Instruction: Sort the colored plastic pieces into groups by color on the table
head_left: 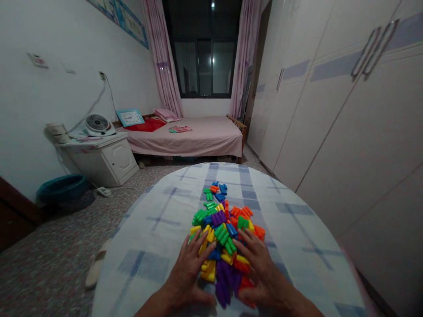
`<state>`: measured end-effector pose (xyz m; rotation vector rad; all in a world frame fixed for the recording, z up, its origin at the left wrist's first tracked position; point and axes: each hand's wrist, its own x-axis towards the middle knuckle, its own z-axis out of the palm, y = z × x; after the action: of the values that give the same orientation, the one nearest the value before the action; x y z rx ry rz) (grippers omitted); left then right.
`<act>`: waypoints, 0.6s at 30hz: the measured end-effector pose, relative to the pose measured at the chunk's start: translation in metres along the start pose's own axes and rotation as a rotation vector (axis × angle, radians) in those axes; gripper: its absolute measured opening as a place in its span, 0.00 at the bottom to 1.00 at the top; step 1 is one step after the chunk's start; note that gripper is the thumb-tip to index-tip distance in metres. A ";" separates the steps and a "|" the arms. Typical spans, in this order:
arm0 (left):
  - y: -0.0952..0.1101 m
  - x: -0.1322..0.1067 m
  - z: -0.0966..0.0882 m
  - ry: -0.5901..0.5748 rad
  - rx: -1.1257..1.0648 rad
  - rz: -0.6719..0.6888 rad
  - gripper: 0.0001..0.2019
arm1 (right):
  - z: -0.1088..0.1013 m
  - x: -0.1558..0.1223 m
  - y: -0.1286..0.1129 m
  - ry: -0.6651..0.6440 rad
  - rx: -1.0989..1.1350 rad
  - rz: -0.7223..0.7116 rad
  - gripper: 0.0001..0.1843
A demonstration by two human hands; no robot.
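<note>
A heap of plastic building pieces (224,235) in green, blue, purple, yellow, orange and red lies on the round table in front of me. My left hand (188,268) rests along the left side of the heap with fingers spread, touching yellow pieces. On the opposite side my right hand (261,268) lies with its fingers apart over red and orange pieces. Several purple pieces (224,281) show between the two hands. Neither hand grips a piece. A few blue, green and orange pieces (214,190) trail off toward the far edge.
A white cloth with blue bands covers the table (148,246). Beyond it stands a bed (205,136) with a pink sheet. A cabinet (109,158) carrying a fan (98,124) is at left, near a teal basin (64,187). Wardrobe doors (357,145) line the right.
</note>
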<state>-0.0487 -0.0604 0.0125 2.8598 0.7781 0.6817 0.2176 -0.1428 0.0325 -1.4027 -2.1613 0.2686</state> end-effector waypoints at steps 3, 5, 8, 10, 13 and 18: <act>0.002 0.001 0.014 -0.016 0.040 -0.021 0.53 | 0.017 -0.003 -0.005 -0.055 -0.082 -0.056 0.52; 0.001 0.010 0.021 0.017 0.057 -0.058 0.47 | 0.024 0.005 -0.007 -0.034 -0.128 -0.041 0.51; -0.006 0.030 0.026 0.060 0.049 -0.101 0.40 | 0.025 0.027 -0.006 0.030 -0.171 -0.025 0.46; -0.014 0.046 0.026 0.100 0.013 -0.142 0.38 | 0.022 0.045 -0.004 0.094 -0.173 -0.021 0.38; -0.027 0.072 0.022 0.168 -0.076 -0.184 0.34 | 0.018 0.074 0.001 0.183 -0.116 0.020 0.29; -0.038 0.117 0.008 0.238 -0.121 -0.241 0.22 | 0.009 0.115 0.013 0.290 0.021 0.137 0.18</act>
<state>0.0272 0.0315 0.0432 2.5506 1.0519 1.0064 0.1877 -0.0332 0.0577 -1.4811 -1.8275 0.1282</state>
